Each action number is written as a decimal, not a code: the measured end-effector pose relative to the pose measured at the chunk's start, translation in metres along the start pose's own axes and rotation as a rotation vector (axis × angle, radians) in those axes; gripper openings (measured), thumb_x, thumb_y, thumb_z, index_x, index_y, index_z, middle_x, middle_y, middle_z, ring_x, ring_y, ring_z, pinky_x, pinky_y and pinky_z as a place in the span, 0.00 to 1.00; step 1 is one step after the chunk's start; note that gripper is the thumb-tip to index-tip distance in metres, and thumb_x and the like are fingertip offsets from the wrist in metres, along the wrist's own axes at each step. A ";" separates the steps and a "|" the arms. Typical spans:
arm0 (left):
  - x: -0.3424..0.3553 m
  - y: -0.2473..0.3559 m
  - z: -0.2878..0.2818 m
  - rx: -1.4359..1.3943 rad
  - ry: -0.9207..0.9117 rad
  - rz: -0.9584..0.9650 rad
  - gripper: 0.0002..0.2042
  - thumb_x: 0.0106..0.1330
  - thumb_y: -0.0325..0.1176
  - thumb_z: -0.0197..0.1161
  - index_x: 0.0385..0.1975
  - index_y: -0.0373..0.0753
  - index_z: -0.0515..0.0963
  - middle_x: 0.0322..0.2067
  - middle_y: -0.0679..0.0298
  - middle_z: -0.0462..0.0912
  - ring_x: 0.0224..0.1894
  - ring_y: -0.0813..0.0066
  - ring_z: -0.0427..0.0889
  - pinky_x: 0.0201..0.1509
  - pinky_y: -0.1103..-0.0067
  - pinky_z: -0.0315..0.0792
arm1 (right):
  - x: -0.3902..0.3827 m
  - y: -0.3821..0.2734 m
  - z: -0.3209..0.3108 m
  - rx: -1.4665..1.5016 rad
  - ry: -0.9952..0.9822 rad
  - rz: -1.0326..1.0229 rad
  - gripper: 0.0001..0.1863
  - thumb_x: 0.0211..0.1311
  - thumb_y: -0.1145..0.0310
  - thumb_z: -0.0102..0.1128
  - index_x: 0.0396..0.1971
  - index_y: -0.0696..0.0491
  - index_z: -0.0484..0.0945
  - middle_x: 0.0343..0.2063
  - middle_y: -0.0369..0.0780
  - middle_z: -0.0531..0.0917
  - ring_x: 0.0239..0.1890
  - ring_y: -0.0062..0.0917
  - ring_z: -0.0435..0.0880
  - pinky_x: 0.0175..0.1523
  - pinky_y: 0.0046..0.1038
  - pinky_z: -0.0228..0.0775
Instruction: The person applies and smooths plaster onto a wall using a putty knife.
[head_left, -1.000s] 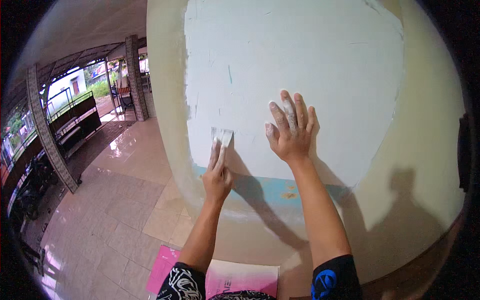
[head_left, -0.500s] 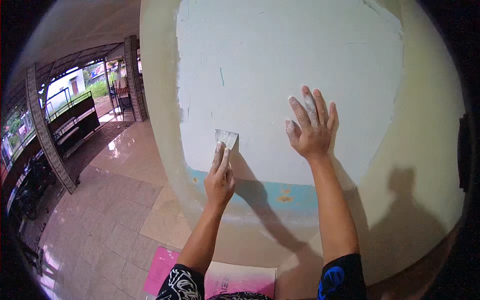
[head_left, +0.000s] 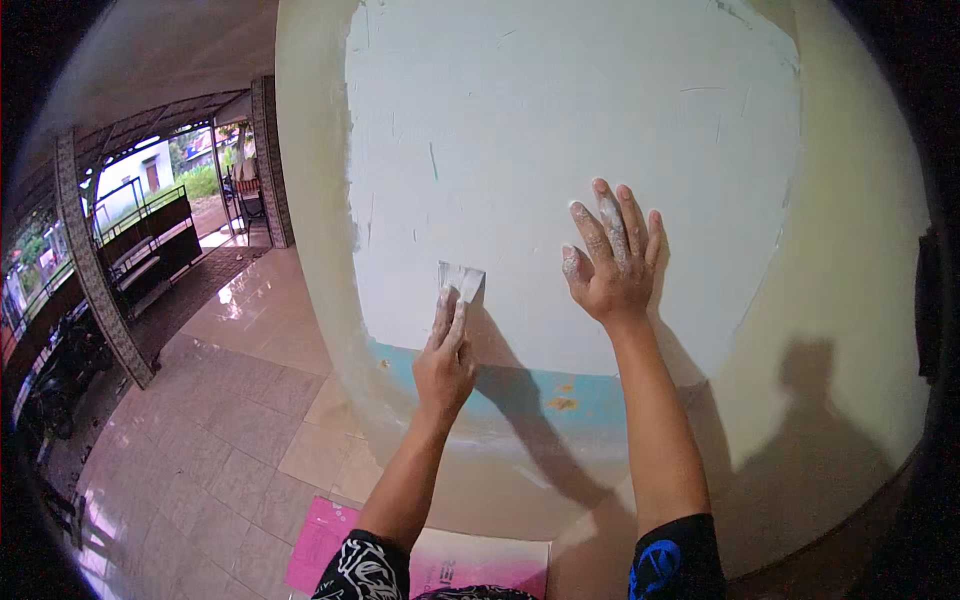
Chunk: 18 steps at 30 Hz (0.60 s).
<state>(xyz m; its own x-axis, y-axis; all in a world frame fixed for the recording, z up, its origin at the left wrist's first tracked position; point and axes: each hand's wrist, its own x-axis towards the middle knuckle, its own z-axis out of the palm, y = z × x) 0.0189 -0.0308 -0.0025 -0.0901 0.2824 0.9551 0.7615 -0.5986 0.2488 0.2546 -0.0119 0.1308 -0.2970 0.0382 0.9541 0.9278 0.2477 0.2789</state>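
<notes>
A large white patch of filler [head_left: 580,110] covers much of the wall before me, with a few thin scratches in it. My left hand [head_left: 446,355] grips a putty knife [head_left: 462,280], two fingers stretched along its blade; its handle is hidden in the palm. The blade lies against the lower left of the patch. My right hand [head_left: 617,265], fingers spread and smeared white, rests on the patch to the right and holds nothing. Below the patch runs a turquoise strip [head_left: 500,393] with small brownish spots.
A pink and white cardboard sheet [head_left: 480,562] lies on the tiled floor [head_left: 200,420] at the wall's foot. On the left stand a pillar [head_left: 95,250], a dark gate [head_left: 150,250] and a motorcycle [head_left: 65,370]. Shadows of my arms fall on the wall.
My left hand and the putty knife have shifted slightly right against the patch. The right hand stays spread on the wall; the view has moved a little.
</notes>
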 end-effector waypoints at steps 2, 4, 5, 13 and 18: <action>0.030 0.005 -0.003 0.004 0.003 0.018 0.31 0.61 0.18 0.56 0.67 0.47 0.73 0.71 0.62 0.69 0.61 0.62 0.80 0.41 0.73 0.82 | 0.001 -0.002 0.000 0.009 -0.002 -0.002 0.25 0.67 0.52 0.56 0.64 0.36 0.75 0.72 0.34 0.68 0.77 0.33 0.57 0.76 0.58 0.39; 0.072 0.021 -0.007 -0.043 -0.030 -0.029 0.30 0.63 0.17 0.54 0.67 0.45 0.73 0.71 0.61 0.68 0.64 0.61 0.76 0.49 0.72 0.80 | -0.003 0.005 0.006 0.018 0.014 -0.017 0.26 0.67 0.52 0.56 0.65 0.36 0.73 0.72 0.34 0.67 0.78 0.33 0.56 0.77 0.58 0.37; 0.084 0.027 -0.009 -0.089 -0.043 -0.051 0.27 0.67 0.17 0.53 0.67 0.42 0.73 0.71 0.59 0.67 0.70 0.60 0.71 0.59 0.72 0.78 | -0.004 0.004 0.006 0.035 0.027 -0.024 0.27 0.67 0.53 0.56 0.66 0.36 0.72 0.73 0.34 0.66 0.78 0.33 0.55 0.77 0.58 0.36; -0.007 0.002 0.009 -0.014 -0.036 -0.042 0.32 0.60 0.17 0.56 0.67 0.48 0.72 0.72 0.62 0.67 0.66 0.61 0.76 0.50 0.72 0.82 | -0.013 0.027 -0.028 -0.045 -0.218 0.007 0.31 0.64 0.50 0.62 0.68 0.28 0.69 0.75 0.31 0.62 0.78 0.33 0.52 0.75 0.65 0.30; 0.049 0.013 0.017 -0.018 0.073 0.077 0.30 0.62 0.18 0.56 0.67 0.47 0.72 0.71 0.63 0.68 0.63 0.63 0.79 0.45 0.72 0.83 | -0.037 0.053 -0.023 -0.080 -0.086 -0.058 0.31 0.62 0.49 0.62 0.67 0.28 0.70 0.74 0.32 0.64 0.77 0.33 0.56 0.77 0.60 0.33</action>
<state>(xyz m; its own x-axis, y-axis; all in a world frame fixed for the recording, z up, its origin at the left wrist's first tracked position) 0.0354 -0.0119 0.0453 -0.0789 0.1797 0.9806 0.7561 -0.6303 0.1763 0.3196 -0.0223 0.1123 -0.3655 0.1095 0.9244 0.9226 0.1741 0.3442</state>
